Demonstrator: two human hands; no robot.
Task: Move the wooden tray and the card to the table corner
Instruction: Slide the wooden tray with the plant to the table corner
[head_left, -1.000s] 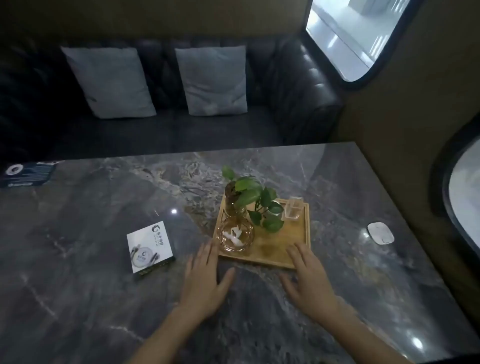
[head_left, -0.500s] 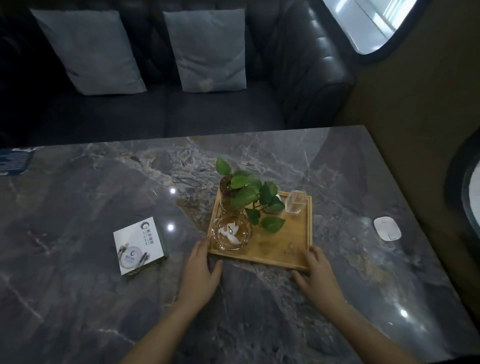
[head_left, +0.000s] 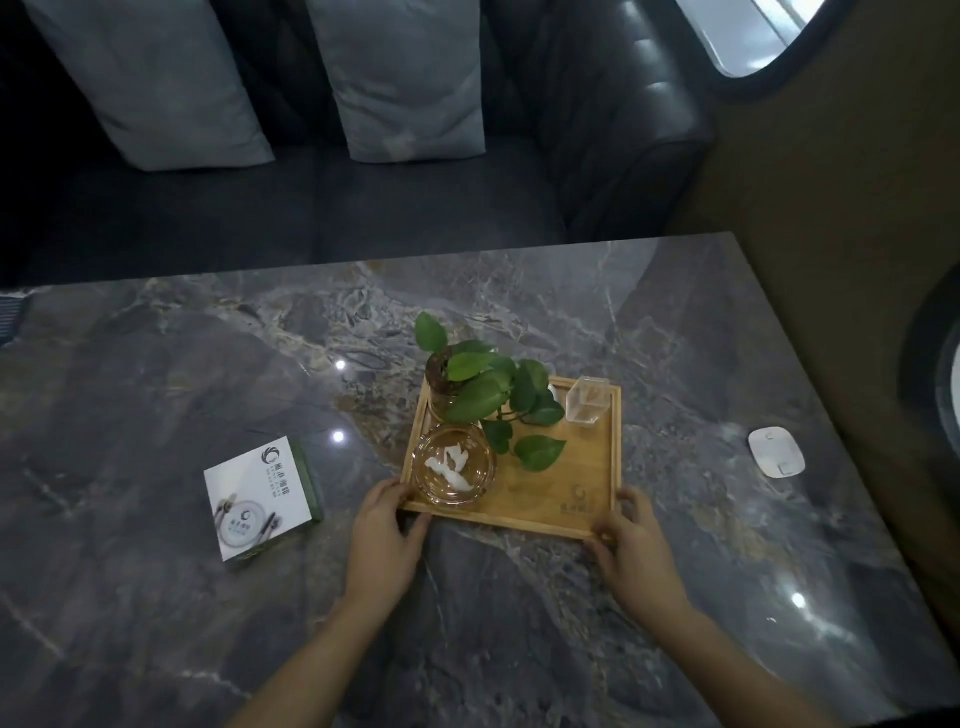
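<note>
A square wooden tray lies near the middle of the dark marble table. It carries a green plant in a glass vase, a round glass ashtray with white scraps, and a small clear square cup. My left hand grips the tray's near left corner. My right hand grips its near right corner. A white card with a printed logo and a green edge lies on the table to the left of the tray, apart from both hands.
A small white oval device sits near the table's right edge. A dark leather sofa with two grey cushions runs behind the far edge. A wall with rounded windows stands to the right. A dark card lies at the far left edge.
Both hands slid forward from flat on the table to the tray's near corners and closed on them. The view tilted further down over the table.
</note>
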